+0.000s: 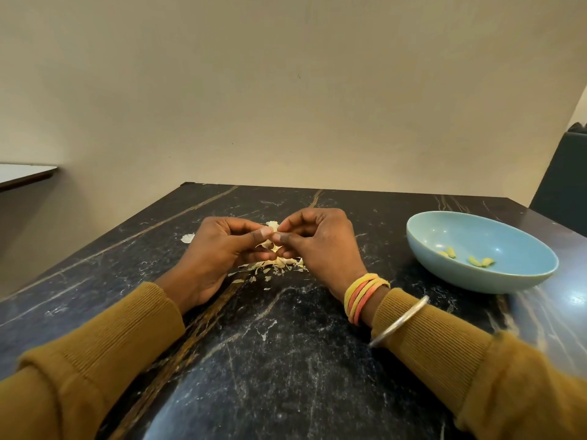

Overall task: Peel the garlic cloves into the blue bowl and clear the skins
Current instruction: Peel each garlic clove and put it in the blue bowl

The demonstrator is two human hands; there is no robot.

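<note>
Pinching a garlic clove (272, 245) between my left hand (222, 246) and right hand (320, 246), fingers of both curled round it above the heap of skins (276, 268), I judge it light and slick once bare, its papery skin brittle; best held by the ends. The blue bowl (460, 236) sits apart to my right on the dark marble table (286, 344), facing a beige wall (286, 90).

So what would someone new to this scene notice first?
Most likely the two hands meeting mid-table: the left hand and right hand together pinch a garlic clove over a scatter of papery skins. Next comes the blue bowl at the right, holding a few peeled cloves, bright against the dark marble table. The colourful bangles on the right wrist also stand out.
</note>
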